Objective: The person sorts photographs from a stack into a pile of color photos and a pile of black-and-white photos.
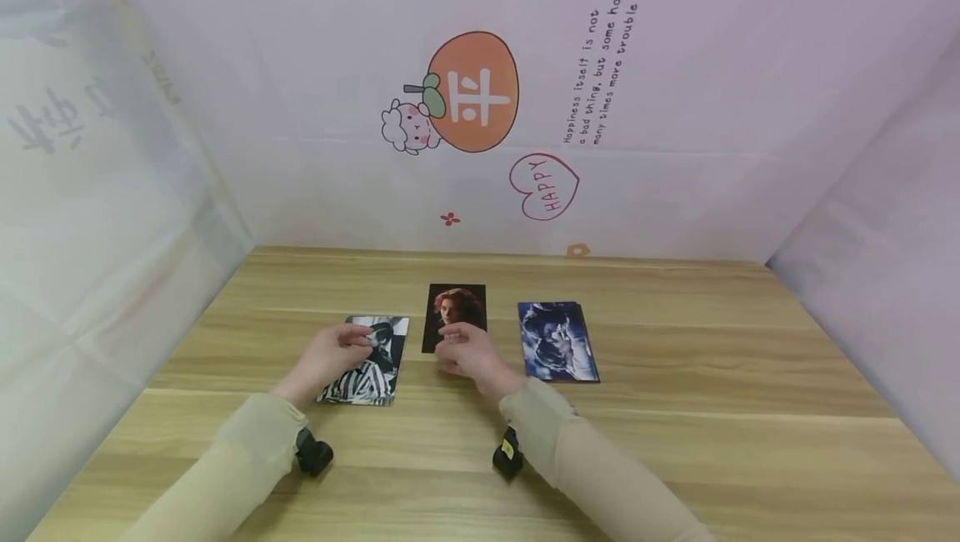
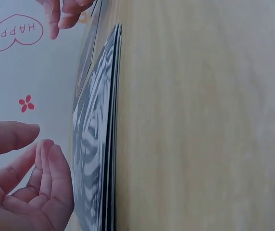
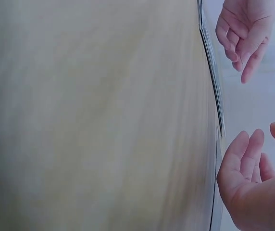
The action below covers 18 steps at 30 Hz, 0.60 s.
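My left hand (image 1: 333, 356) hovers over a stack of black-and-white photo cards (image 1: 367, 383) on the left. In the left wrist view the loosely bent fingers (image 2: 56, 178) hold nothing, and the stack (image 2: 96, 139) shows several layered edges. Above the lower part of a dark portrait card (image 1: 450, 304) is my right hand (image 1: 472, 354). Its fingers (image 3: 238, 159) are relaxed, with a gap to the thumb and nothing between them. A pile of blue-toned photo cards (image 1: 558, 342) lies to the right of that hand.
The wooden table (image 1: 690, 358) carries all three groups of cards. A white printed sheet (image 1: 337, 150) with orange drawings and lettering hangs behind its far edge, and pale sheets (image 1: 885, 217) enclose the sides. Small black cameras (image 1: 313, 453) are strapped at both wrists.
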Motion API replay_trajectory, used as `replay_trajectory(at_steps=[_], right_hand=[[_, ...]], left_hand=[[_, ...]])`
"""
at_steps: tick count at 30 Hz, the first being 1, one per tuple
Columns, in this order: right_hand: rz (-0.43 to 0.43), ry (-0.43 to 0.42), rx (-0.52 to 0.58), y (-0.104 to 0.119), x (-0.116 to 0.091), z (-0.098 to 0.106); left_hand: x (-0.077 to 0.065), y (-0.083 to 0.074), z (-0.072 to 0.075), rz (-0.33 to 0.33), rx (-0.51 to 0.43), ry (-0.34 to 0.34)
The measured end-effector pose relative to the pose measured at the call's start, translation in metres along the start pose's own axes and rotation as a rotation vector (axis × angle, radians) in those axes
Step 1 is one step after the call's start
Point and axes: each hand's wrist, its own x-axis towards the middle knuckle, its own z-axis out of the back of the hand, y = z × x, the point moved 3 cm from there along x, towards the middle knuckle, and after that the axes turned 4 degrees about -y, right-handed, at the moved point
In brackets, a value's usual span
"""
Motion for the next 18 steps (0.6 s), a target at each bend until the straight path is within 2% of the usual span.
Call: replay_trajectory(at_steps=[6,13,18], right_hand=[[0.007,-0.007,-0.002,0.003,-0.002,0.012],[-0.002,-0.033,-0.023,0.002,0.0,0.025],[-0.025,-0.052,-0.005,0.0,0.002,0.033]], left_hand=[[0.002,-0.01,-0.01,-0.003,0.054,-0.012],[0.005,-0.018,-0.026,0.021,0.02,0.002],[0.008,-0.026,-0.037,-0.008,-0.007,0.008]])
